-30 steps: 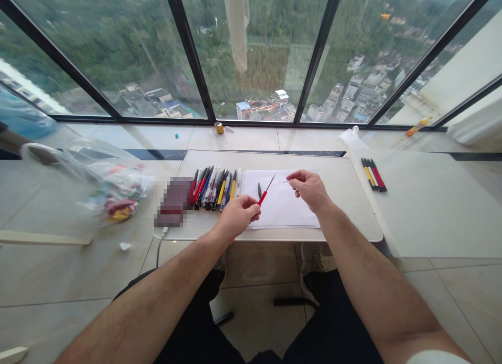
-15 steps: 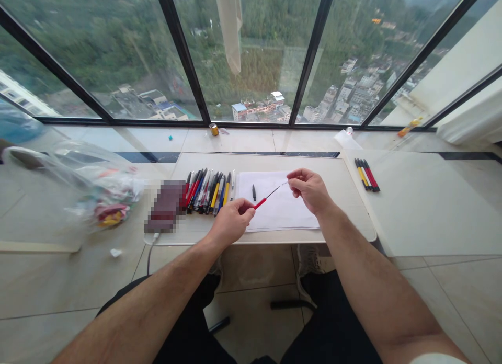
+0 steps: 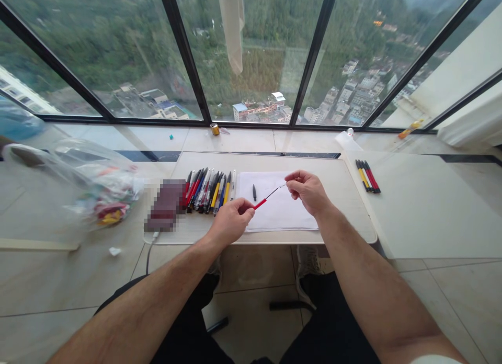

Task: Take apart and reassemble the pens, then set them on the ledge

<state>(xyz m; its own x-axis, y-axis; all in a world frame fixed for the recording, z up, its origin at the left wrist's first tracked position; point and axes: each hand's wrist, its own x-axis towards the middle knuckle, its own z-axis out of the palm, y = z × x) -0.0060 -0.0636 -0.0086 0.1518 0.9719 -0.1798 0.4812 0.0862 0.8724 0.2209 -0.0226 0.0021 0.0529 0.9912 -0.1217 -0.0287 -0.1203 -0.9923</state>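
Observation:
My left hand [image 3: 232,219] is closed around a red pen barrel [image 3: 260,203] above the near part of the white paper [image 3: 290,216]. Out of the barrel's open end runs a thin dark pen refill [image 3: 273,192], slanting up to the right. At its far end, my right hand [image 3: 307,190] pinches the tip between thumb and fingers. A pale, thin stretch near those fingertips looks like a spring, too small to be sure. On the paper behind the barrel lies a small black pen part [image 3: 254,192], apart from both hands.
Left of the paper lies a row of several pens [image 3: 207,191], beside a pixelated dark object [image 3: 164,204] with a cable. Several pens [image 3: 367,176] rest on the white surface [image 3: 427,212] to the right. A plastic bag [image 3: 105,181] is at the left, beside the low table [image 3: 345,223].
My right hand has shifted slightly left and down, a little closer to the barrel. The left hand keeps its hold with almost no movement.

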